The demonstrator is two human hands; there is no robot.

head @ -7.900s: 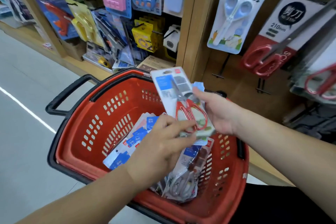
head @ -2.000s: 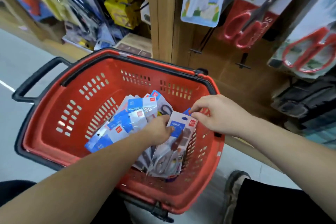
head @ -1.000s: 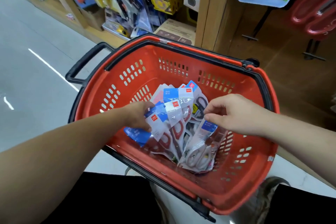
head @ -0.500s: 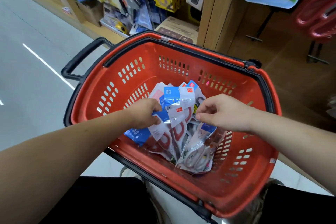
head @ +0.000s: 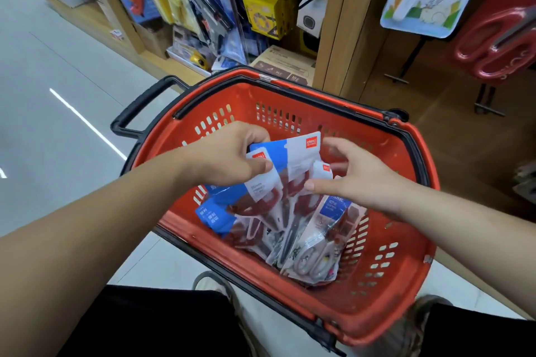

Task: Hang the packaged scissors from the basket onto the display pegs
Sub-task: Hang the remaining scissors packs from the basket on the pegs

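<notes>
The left hand [head: 229, 159] is gripping blue-and-white packs of red-handled scissors [head: 290, 165] by their tops, long axes hanging down into the red plastic basket [head: 391, 284]. The right hand [head: 356, 180], fingers spread and holding nothing, is hovering just beside them, nearer the black metal pegs [head: 410, 59].

The left hand [head: 229, 156] now lifts a fan of blue-and-white packs of red-handled scissors [head: 290, 159] above the pile [head: 316, 255] — the right hand [head: 356, 180] has let go, fingers spread.
</notes>
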